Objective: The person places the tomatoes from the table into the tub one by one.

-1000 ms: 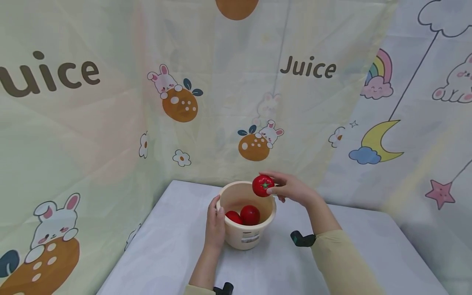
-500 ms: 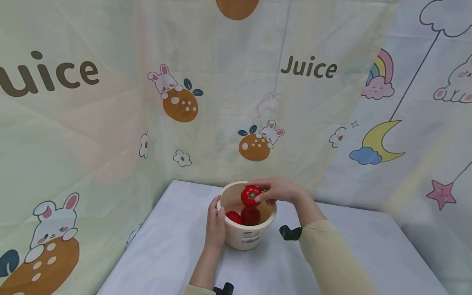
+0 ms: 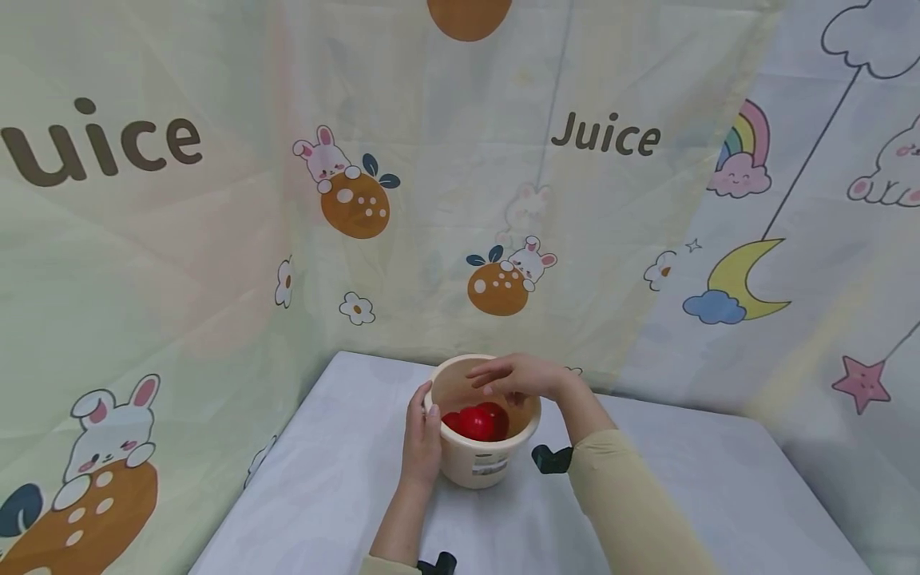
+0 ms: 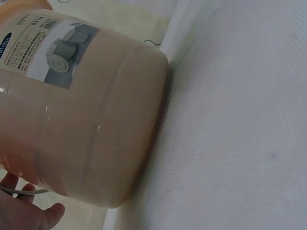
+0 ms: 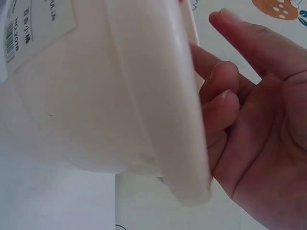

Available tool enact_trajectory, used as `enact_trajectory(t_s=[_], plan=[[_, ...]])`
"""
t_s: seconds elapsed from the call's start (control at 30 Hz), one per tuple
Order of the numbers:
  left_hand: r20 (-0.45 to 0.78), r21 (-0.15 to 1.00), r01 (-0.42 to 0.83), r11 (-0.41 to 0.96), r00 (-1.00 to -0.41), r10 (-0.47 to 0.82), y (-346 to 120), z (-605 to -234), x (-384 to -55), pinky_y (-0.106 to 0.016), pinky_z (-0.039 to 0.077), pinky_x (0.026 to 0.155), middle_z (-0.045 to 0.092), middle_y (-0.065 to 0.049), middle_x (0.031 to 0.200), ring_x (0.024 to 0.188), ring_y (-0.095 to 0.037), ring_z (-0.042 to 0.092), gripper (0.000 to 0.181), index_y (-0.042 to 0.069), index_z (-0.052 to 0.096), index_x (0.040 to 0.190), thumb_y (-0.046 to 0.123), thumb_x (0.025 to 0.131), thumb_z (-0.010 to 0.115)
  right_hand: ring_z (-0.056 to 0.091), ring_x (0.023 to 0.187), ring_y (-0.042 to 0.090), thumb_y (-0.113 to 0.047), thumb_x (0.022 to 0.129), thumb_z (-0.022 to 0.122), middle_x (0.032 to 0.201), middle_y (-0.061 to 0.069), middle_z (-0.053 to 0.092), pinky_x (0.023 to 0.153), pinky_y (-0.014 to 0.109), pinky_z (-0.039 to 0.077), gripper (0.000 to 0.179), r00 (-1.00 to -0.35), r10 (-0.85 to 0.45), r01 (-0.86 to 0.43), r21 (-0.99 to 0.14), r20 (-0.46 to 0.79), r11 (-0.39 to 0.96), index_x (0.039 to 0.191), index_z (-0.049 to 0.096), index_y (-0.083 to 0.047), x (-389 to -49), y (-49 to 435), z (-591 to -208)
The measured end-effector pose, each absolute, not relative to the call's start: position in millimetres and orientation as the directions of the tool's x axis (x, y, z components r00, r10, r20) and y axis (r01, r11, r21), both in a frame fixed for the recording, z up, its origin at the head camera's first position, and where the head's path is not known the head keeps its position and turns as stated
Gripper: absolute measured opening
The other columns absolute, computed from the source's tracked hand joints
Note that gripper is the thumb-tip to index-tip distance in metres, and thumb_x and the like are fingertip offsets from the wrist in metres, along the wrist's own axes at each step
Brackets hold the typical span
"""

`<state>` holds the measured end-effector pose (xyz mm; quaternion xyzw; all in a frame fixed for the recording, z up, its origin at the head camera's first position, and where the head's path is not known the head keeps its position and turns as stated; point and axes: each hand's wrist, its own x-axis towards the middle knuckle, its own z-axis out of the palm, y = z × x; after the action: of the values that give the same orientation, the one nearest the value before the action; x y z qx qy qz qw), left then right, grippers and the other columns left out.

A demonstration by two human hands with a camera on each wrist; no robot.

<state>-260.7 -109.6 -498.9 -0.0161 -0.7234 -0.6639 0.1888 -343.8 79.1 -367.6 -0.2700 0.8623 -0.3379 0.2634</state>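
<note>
A cream plastic bucket (image 3: 477,471) stands upright on the white table. My left hand (image 3: 422,439) grips its left side at the rim; in the left wrist view, fingers (image 4: 26,211) lie at the thin handle beside the bucket wall. Inside the bucket, a bright red tomato (image 3: 475,423) lies against a darker red round fruit (image 3: 499,417), with another red one (image 3: 450,420) partly hidden at the left. Over the bucket's right rim reaches my right hand (image 3: 530,377), fingers loosely bent and holding nothing. The right wrist view shows its fingertips just past the rim (image 5: 187,143).
The white table (image 3: 690,471) runs back to a printed curtain (image 3: 402,263) close behind the bucket. More curtain hangs at the left and right. A label (image 3: 491,464) faces me on the bucket. Black straps sit on both wrists.
My right hand carried the tomato leftward over the bucket and let it go inside. The tomato now lies among the other red fruit. The left hand stayed on the bucket.
</note>
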Motion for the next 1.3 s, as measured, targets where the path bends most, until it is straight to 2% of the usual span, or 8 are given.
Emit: enact_trajectory(t_s=[0.23, 0.47, 0.7, 0.87, 0.93, 1.03, 1.2, 1.3], plan=[[0.292, 0.955, 0.268, 0.129, -0.929, -0.226, -108.1, -496.0, -258.9, -0.054, 0.037, 0.102, 0.034, 0.012, 0.142, 0.131, -0.017, 0.035, 0.047, 0.039, 0.027, 0.139, 0.051, 0.094, 0.035, 0.053, 0.061, 0.028, -0.041, 0.080, 0.065, 0.114, -0.009, 0.062, 0.055, 0.024, 0.048, 0.046, -0.752, -0.605, -0.272, -0.714, -0.262, 0.646, 0.125, 0.056, -0.034, -341.3, 80.6, -371.9], [0.280, 0.958, 0.255, 0.131, -0.931, -0.234, -106.9, -497.0, -259.1, -0.051, 0.041, 0.099, 0.034, 0.014, 0.141, 0.130, -0.015, 0.036, 0.047, 0.044, 0.026, 0.137, 0.054, 0.092, 0.037, 0.053, 0.062, 0.025, -0.051, 0.080, 0.061, 0.114, 0.006, 0.058, 0.056, 0.029, 0.049, 0.051, -0.796, -0.567, -0.275, -0.706, -0.214, 0.653, 0.128, 0.052, -0.036, -332.1, 89.3, -368.7], [0.279, 0.958, 0.249, 0.144, -0.926, -0.254, -108.6, -499.3, -261.2, -0.050, 0.044, 0.097, 0.034, 0.015, 0.140, 0.130, -0.015, 0.036, 0.046, 0.046, 0.027, 0.136, 0.054, 0.092, 0.037, 0.052, 0.058, 0.025, -0.052, 0.079, 0.061, 0.122, 0.003, 0.055, 0.054, 0.032, 0.049, 0.049, -0.893, -0.436, -0.210, -0.752, -0.113, 0.625, 0.126, 0.050, -0.042, -309.4, 116.1, -370.0], [0.277, 0.958, 0.245, 0.149, -0.926, -0.257, -110.7, -500.3, -261.1, -0.050, 0.045, 0.095, 0.034, 0.015, 0.140, 0.129, -0.015, 0.037, 0.047, 0.046, 0.026, 0.136, 0.054, 0.091, 0.037, 0.054, 0.063, 0.024, -0.054, 0.080, 0.059, 0.103, 0.000, 0.057, 0.055, 0.033, 0.050, 0.048, -0.957, -0.291, -0.193, -0.717, -0.015, 0.670, 0.126, 0.046, -0.047, -284.2, 147.6, -383.3], [0.274, 0.959, 0.242, 0.149, -0.928, -0.254, -111.5, -499.9, -260.4, -0.050, 0.046, 0.094, 0.034, 0.015, 0.141, 0.129, -0.015, 0.037, 0.047, 0.047, 0.026, 0.136, 0.055, 0.091, 0.037, 0.054, 0.067, 0.022, -0.057, 0.080, 0.057, 0.099, 0.000, 0.057, 0.056, 0.031, 0.049, 0.048, -0.969, -0.246, -0.188, -0.675, 0.010, 0.714, 0.126, 0.044, -0.049, -270.6, 160.0, -389.6], [0.267, 0.961, 0.236, 0.147, -0.931, -0.251, -113.3, -499.4, -259.8, -0.050, 0.046, 0.094, 0.034, 0.015, 0.141, 0.129, -0.016, 0.037, 0.047, 0.047, 0.025, 0.135, 0.056, 0.090, 0.037, 0.055, 0.082, 0.019, -0.065, 0.078, 0.052, 0.112, -0.004, 0.057, 0.062, 0.031, 0.052, 0.053, -0.982, -0.188, -0.163, -0.590, 0.019, 0.791, 0.128, 0.043, -0.048, -247.8, 175.0, -399.4], [0.238, 0.968, 0.208, 0.140, -0.936, -0.258, -117.3, -498.9, -259.7, -0.050, 0.047, 0.093, 0.034, 0.016, 0.140, 0.129, -0.015, 0.036, 0.049, 0.047, 0.025, 0.135, 0.058, 0.089, 0.038, 0.050, 0.116, 0.026, -0.066, 0.081, 0.046, 0.137, -0.004, 0.047, 0.091, 0.050, 0.047, 0.058, -0.971, -0.200, -0.237, -0.376, 0.134, 0.896, 0.132, 0.045, -0.037, -215.0, 192.5, -418.9], [0.220, 0.973, 0.192, 0.129, -0.939, -0.262, -120.2, -499.6, -260.4, -0.050, 0.047, 0.093, 0.034, 0.018, 0.139, 0.128, -0.013, 0.036, 0.049, 0.048, 0.025, 0.135, 0.058, 0.089, 0.038, 0.046, 0.122, 0.031, -0.056, 0.084, 0.052, 0.139, 0.003, 0.045, 0.094, 0.058, 0.039, 0.054, -0.944, -0.227, -0.287, -0.255, 0.239, 0.923, 0.132, 0.047, -0.032, -199.9, 197.2, -429.9]])
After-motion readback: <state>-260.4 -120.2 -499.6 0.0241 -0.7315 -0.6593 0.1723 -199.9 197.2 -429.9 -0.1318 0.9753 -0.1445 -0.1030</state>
